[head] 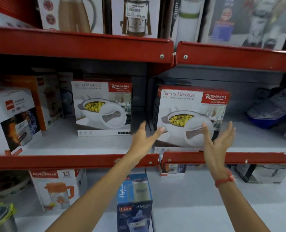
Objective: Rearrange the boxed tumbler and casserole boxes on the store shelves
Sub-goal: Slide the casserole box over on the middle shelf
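Fingers [157,132] of the left hand [143,139] spread wide, thumb tip brushing the lower left front of the right casserole box [191,114], nothing clasped. Fingers [205,131] of the right hand [220,141] splayed too, laid across the printed lid on that box's front, palm open, gripping nothing. Box upright between the two hands, at the front of the middle shelf [239,158], turned slightly so its dark left side shows. Red thread bracelet [224,180] around the right wrist.

Off past the left fingers, set further back: a second casserole box [103,107], same print, upright, well apart from the first. Further left still, a white and orange box [13,121] angled at the shelf edge, more cartons crowded behind it, too dim to read.

Out beyond the right fingers, a blue packet [272,109] lying flat, blurred.

Below the wrists, on the lower shelf: the blue tumbler box [134,203] standing upright between the two forearms, a jug box [58,190] with an orange-handled jug to its left, a green-lidded container [1,215] at the far corner.

Above the fingertips, flask cartons [132,15] lined along the top shelf.
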